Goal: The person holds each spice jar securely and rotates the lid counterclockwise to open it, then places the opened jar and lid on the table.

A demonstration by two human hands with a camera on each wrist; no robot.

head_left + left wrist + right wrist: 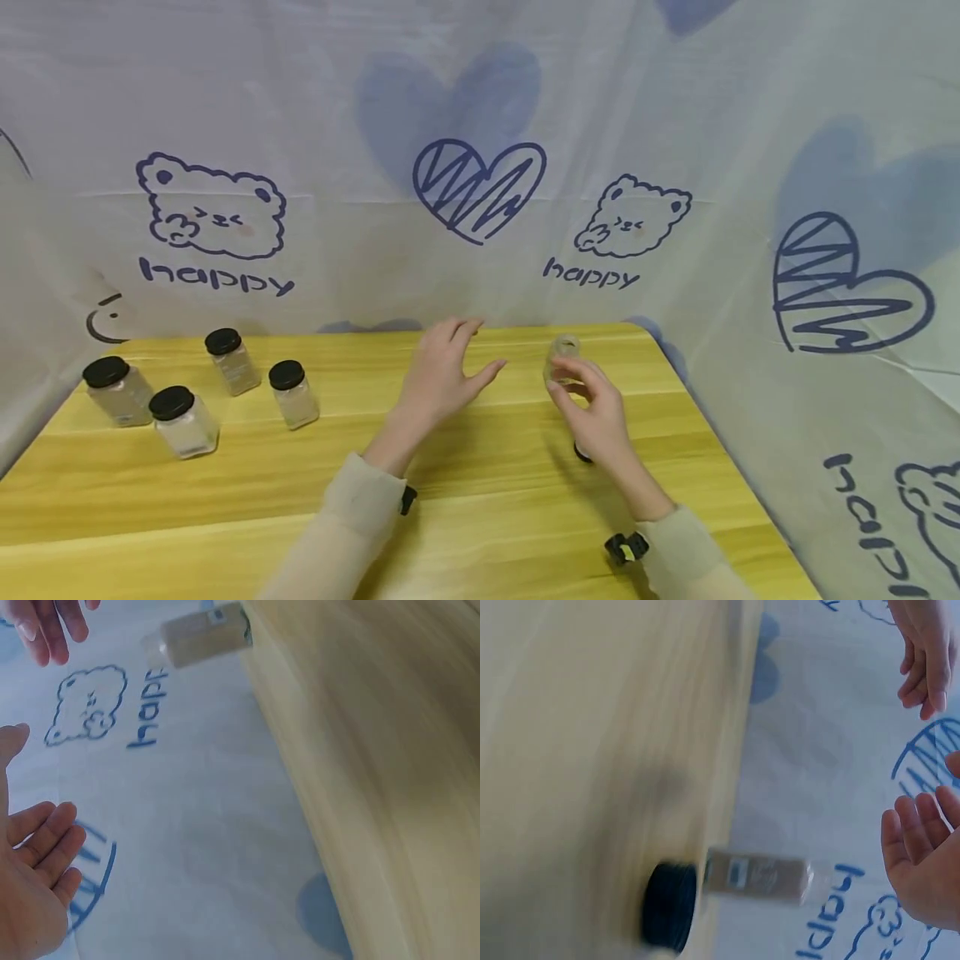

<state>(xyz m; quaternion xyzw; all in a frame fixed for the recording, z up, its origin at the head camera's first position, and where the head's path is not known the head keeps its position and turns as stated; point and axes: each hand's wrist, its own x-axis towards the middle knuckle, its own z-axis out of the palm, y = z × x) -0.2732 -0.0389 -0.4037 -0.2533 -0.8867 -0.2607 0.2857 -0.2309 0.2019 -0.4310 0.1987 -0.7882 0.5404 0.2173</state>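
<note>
An uncapped clear jar (pixel 564 344) stands upright near the far right of the table, partly hidden behind my right hand (pixel 596 412). In the right wrist view the jar (pixel 757 877) shows pale brown contents, and the right hand (pixel 928 859) is apart from it, fingers loosely bent around nothing. A black lid (pixel 669 906) lies on the table nearer than the jar; in the head view the right wrist mostly covers it. My left hand (pixel 442 375) hovers over the table's middle, thumb and fingers spread, holding nothing. The left wrist view also shows these relaxed fingers (pixel 56 844).
Several clear jars with black lids, among them a front jar (pixel 197 433) and a back jar (pixel 238 373), stand at the left of the yellow wood-grain table (pixel 247 500). A printed white curtain (pixel 337 242) hangs behind the table and along its right side.
</note>
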